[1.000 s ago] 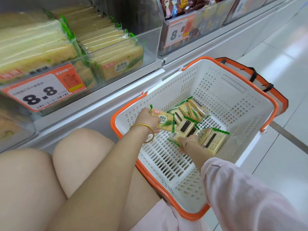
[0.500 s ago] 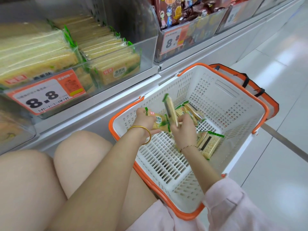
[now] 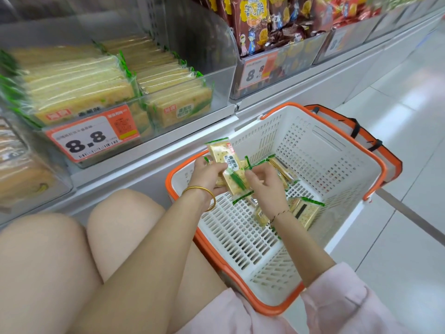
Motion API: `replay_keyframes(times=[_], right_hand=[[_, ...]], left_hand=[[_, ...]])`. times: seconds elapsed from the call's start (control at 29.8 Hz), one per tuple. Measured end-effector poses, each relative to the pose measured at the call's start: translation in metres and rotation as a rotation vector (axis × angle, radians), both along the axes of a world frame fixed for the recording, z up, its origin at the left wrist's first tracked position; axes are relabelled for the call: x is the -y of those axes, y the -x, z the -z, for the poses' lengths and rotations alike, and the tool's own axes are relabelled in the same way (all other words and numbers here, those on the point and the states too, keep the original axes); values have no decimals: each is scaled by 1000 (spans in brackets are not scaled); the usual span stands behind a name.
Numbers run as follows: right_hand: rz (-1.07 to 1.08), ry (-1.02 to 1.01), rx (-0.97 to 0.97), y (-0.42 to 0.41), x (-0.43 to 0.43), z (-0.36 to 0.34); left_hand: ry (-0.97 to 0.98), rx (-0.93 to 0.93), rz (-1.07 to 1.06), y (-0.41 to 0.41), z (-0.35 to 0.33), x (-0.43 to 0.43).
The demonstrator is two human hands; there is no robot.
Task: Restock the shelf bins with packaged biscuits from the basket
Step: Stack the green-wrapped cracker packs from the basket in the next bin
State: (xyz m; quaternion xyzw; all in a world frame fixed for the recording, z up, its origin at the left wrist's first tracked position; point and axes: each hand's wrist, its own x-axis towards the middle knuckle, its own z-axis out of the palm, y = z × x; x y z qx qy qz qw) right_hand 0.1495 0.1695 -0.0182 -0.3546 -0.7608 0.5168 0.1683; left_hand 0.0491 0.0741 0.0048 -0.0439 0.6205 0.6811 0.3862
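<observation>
A white basket with an orange rim stands on the floor by my knees. My left hand grips a small stack of yellow biscuit packs with green ends above the basket's near left corner. My right hand touches the stack's right side, fingers curled at its edge. Several more biscuit packs lie on the basket floor, partly hidden by my right wrist. The clear shelf bin at upper left holds rows of the same biscuits.
An orange price tag reading 8.8 hangs on the bin's front. A neighbouring bin to the right holds brown snack bags. My bare knees sit between me and the shelf. White tiled floor stretches to the right.
My right hand lifted a pack from the basket floor and brought it against the packs in my left hand. Both hands rose slightly; the view tilted up toward the shelf.
</observation>
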Motion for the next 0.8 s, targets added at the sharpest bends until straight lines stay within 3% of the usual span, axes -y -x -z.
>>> replay_keyframes(times=[0.13, 0.23, 0.3, 0.4, 0.54, 0.74, 0.8], right_hand=[[-11, 430, -19, 1, 1, 0], [126, 653, -304, -4, -15, -8], [92, 726, -459, -9, -32, -13], [-38, 662, -403, -11, -47, -25], [-182, 526, -253, -1, -50, -46], [-199, -17, -155, 31, -31, -98], [-279, 131, -252, 46, -26, -118]], left_hand=[[-15, -13, 6, 0, -2, 0], [-13, 71, -51, 3, -8, 2], [-36, 162, -112, 3, -14, 5], [-91, 199, -94, 1, -23, 11], [-112, 16, 94, -5, -35, 17], [-165, -347, 18, 13, -85, 46], [-203, -480, 8, 24, -112, 58]])
